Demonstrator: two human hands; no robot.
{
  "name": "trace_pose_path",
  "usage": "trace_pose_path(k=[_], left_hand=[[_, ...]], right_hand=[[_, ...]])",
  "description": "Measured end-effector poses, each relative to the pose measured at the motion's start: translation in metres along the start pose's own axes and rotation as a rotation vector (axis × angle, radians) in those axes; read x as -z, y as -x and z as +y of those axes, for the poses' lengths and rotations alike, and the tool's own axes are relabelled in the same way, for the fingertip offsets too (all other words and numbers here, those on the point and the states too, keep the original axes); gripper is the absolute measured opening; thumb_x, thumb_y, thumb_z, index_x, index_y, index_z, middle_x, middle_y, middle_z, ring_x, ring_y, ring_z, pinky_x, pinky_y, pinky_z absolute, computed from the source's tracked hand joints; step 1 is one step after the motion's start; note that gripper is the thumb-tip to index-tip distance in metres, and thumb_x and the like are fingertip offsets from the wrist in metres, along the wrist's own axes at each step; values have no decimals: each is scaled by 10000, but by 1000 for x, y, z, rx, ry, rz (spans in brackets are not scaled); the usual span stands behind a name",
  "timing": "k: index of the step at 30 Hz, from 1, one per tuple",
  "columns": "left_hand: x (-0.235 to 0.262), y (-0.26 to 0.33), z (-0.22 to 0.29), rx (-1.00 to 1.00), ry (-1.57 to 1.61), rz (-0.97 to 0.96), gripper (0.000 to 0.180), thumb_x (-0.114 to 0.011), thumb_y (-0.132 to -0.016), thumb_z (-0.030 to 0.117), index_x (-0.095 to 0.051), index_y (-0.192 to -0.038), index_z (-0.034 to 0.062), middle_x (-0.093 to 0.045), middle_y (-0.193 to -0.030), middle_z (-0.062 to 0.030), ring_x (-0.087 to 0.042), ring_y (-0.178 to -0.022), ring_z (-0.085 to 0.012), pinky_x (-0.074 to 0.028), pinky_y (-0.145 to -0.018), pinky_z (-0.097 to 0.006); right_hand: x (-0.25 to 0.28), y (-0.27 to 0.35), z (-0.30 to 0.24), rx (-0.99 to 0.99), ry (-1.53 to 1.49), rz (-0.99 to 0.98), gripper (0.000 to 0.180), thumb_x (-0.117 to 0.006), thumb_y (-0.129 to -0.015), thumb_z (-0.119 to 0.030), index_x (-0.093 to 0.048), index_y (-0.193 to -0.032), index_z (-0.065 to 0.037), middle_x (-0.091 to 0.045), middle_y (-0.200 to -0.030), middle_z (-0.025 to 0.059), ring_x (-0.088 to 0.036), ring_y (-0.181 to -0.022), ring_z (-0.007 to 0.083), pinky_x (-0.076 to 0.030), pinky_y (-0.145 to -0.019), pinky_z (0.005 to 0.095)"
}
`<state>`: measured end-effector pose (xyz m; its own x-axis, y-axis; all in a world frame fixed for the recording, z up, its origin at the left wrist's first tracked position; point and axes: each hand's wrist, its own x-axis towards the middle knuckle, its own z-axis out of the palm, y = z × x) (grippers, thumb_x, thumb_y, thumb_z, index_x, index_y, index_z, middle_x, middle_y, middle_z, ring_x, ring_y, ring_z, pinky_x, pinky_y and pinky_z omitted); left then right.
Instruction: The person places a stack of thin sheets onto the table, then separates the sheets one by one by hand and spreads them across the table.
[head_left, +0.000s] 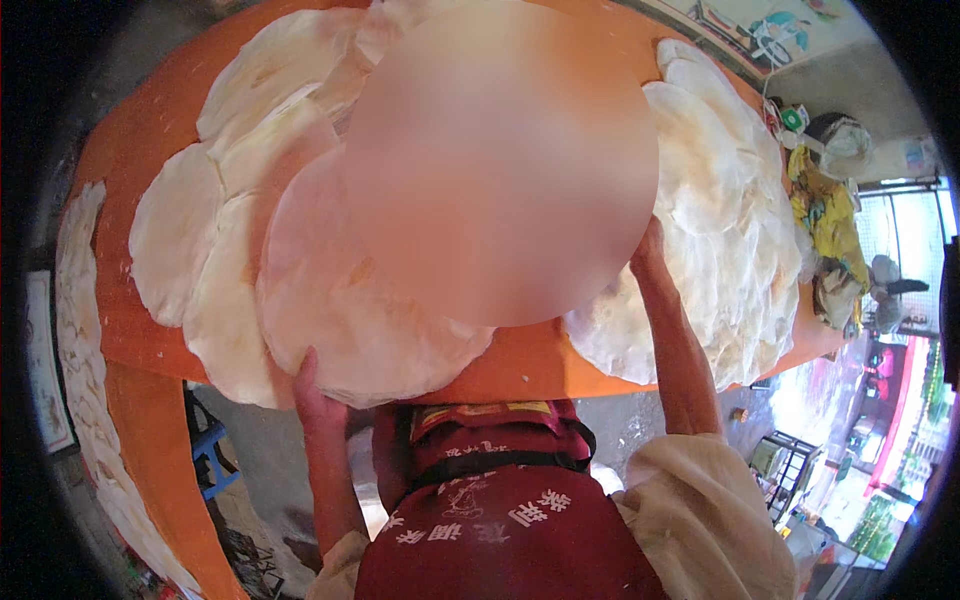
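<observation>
A wide, thin round dough sheet lies at the near edge of the orange table, overlapping other sheets. My left hand holds its near left edge, thumb on top and the other fingers out of sight underneath. My right hand reaches forward beside the right-hand heap of dough sheets. A large blurred circle covers most of that hand's fingers, so their hold cannot be made out. The same blur hides the middle of the table. More flat dough sheets overlap on the left.
The orange tabletop shows between the two dough groups. A separate strip of dough runs along the far left. Yellow and clear plastic bags sit past the right end. Below the table are a blue stool and a dark-framed rack.
</observation>
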<state>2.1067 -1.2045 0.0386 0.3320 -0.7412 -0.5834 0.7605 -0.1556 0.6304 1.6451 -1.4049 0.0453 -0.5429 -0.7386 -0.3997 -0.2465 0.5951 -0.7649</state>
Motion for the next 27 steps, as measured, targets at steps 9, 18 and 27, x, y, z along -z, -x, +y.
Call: trace_pose_path(k=[9, 18, 27], left_hand=[[-2, 10, 6, 10, -49, -59, 545, -538, -919, 237, -324, -1377, 33, -464, -1332, -135, -447, -1225, -303, -368, -1031, -457], [0, 27, 8, -99, -18, -112, 556, -482, -947, 314, -287, -1401, 58, -419, -1379, -120, -410, -1259, -277, -349, -1047, -458], [-51, 23, -6, -164, -371, -255, 301, -548, -922, 205, -565, -1148, 7, -619, -1057, -57, -569, -991, -138, -462, -873, -306]], right_hand=[[15, -64, -87, 555, 25, -115, 179, -694, -734, -83, -673, -908, -49, -580, -762, -23, -530, -674, 92, -446, -581, 252], [110, 59, -268, 1447, 910, 315, 323, -555, -917, -126, -548, -1232, -54, -633, -1088, 109, -605, -911, 176, -487, -862, 294], [-81, 184, -83, 696, 433, -1001, 526, -777, -749, -222, -560, -1207, -80, -618, -925, 62, -604, -779, 118, -523, -684, 274]])
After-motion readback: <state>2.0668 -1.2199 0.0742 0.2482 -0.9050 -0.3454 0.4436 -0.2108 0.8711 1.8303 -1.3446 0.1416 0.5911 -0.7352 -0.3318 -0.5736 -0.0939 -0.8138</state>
